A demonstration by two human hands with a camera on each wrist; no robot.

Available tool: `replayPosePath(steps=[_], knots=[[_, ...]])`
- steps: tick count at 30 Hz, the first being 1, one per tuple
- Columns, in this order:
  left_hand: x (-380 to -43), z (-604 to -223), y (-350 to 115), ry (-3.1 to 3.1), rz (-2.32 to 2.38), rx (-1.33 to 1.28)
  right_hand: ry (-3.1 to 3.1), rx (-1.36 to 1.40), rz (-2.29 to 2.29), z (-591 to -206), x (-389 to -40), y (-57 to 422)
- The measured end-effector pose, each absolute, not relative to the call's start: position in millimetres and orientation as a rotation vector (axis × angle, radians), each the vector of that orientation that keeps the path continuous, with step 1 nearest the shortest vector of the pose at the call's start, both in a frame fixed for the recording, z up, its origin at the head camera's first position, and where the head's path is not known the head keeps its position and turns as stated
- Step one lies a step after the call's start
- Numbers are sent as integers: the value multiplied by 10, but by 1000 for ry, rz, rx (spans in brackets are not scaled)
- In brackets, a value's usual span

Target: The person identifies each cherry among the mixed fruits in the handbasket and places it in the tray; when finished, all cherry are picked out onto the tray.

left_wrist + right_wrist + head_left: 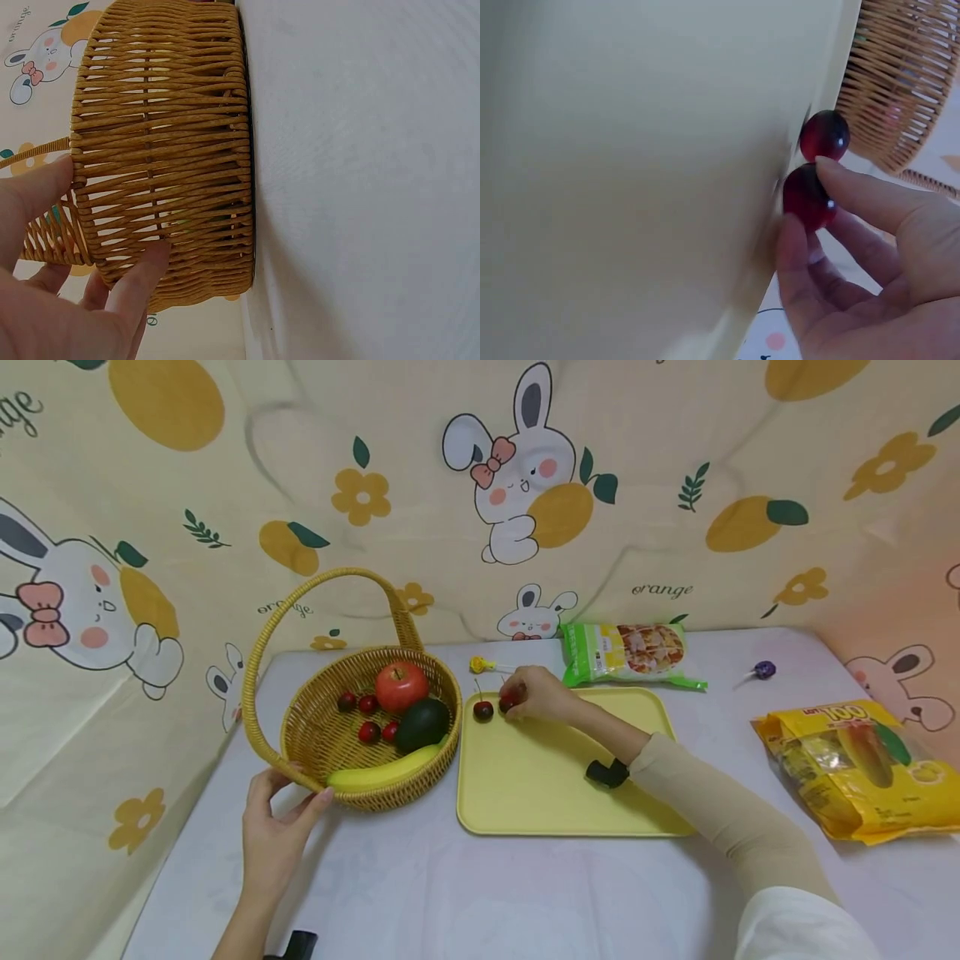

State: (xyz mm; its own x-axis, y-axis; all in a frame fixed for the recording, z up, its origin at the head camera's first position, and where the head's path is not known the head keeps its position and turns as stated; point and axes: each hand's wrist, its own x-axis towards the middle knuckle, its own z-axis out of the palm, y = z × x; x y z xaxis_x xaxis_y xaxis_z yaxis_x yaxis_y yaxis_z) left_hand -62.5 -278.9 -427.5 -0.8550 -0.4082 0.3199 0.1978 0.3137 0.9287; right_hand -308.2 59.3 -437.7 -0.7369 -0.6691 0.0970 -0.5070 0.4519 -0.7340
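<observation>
My right hand [542,695] pinches a dark red cherry [807,196] between thumb and fingertips, at the back left of the yellow tray [525,793]. Right beside it on the tray is another cherry [483,711] with its stem up. To the left stands a woven basket [397,796] with a tall handle. My left hand [279,827] grips its near left rim by the foot of the handle, one finger against the weave. Inside lie a red apple [402,687], a dark green avocado [423,725], a yellow banana [382,772] and several cherries [369,732].
Behind the tray lie a yellow lollipop [480,665] and a green food packet [633,652]. A purple lollipop [764,670] and a large yellow bag [862,768] are on the right. A printed cloth [450,585] hangs along the table's back.
</observation>
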Motion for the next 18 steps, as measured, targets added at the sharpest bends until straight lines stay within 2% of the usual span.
replayPosePath(steps=[4,9,13,18], knots=[[-621,-4277,-2779,-2077,-1583,198,2554,-1058,-1079,-4327,-3060,580],[-610,-4285,-2767,-2047,-1606,207,2606,-1164,-1134,-3849,-2949,359],[-613,-4286,-2775,-2035,-1613,195,2421,-1344,-1218,-3439,-2896,-123],[-628,-4300,-2779,-2037,-1610,169,2157,-1476,-897,-3266,-2805,-827]])
